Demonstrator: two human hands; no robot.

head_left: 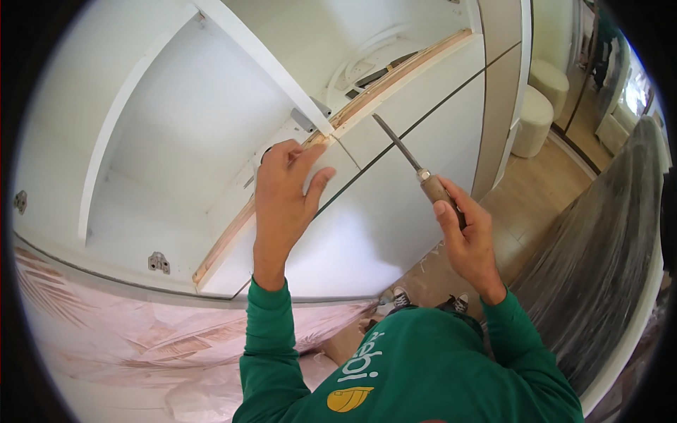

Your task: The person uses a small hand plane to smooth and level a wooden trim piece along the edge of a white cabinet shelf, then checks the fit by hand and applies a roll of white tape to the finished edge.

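My right hand (pixel 462 229) is closed round the brown handle of a chisel (pixel 402 146), whose long metal blade slants up and left over the white drawer fronts. The blade tip lies close to the exposed wooden edge (pixel 395 82) of the white cabinet, though I cannot tell whether it touches. My left hand (pixel 289 183) rests at that edge by the foot of the upright divider (pixel 264 60), fingers spread and thumb apart. Part of the raw wood strip (pixel 224 243) shows to the left of this hand; the stretch under the fingers is hidden.
Dark tools (pixel 381 74) and a white coil lie inside the right compartment. Metal hinge plates (pixel 159 263) sit on the cabinet's left side. Plastic-wrapped panels (pixel 596 233) stand at the right, near white round stools (pixel 534 120). Plastic sheeting (pixel 155 331) covers something at lower left.
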